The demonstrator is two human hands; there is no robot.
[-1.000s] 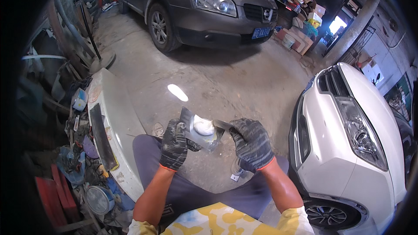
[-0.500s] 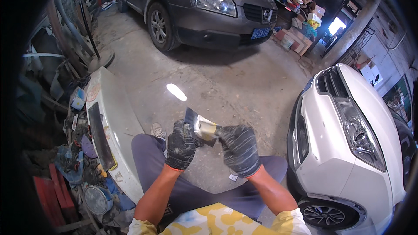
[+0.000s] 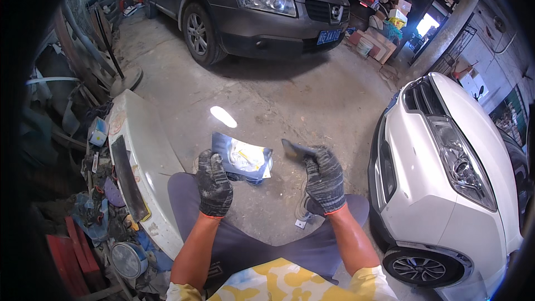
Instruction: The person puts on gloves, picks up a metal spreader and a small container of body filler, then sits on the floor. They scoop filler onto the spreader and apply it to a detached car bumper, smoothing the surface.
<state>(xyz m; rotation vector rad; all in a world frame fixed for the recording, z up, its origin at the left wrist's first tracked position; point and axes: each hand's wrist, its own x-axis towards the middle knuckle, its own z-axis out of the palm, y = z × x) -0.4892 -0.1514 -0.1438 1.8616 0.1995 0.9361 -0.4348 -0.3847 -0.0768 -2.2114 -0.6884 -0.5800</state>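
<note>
My left hand (image 3: 214, 188), in a dark grey knit glove with an orange cuff, grips a dark flat mixing board (image 3: 222, 144) by its near left edge. A smear of whitish putty (image 3: 243, 157) with yellow streaks lies on top of it. To the right, my right hand (image 3: 325, 183), gloved alike, is closed around a small dark putty spreader (image 3: 295, 149), slightly blurred. The spreader points left and is apart from the board. Both hands are above the floor between my knees.
A white car (image 3: 423, 189) stands close on my right, a dark grey car (image 3: 245, 33) ahead. At my left a pale, curved car panel (image 3: 161, 212) rests beside piled clutter, a round tin (image 3: 127, 261) and red pieces (image 3: 78, 256). A bright light patch (image 3: 223, 117) falls on the concrete floor.
My right hand has drawn the spreader away from the board, to the right. The board has turned its upper face with the putty more into view; my left hand has shifted slightly left.
</note>
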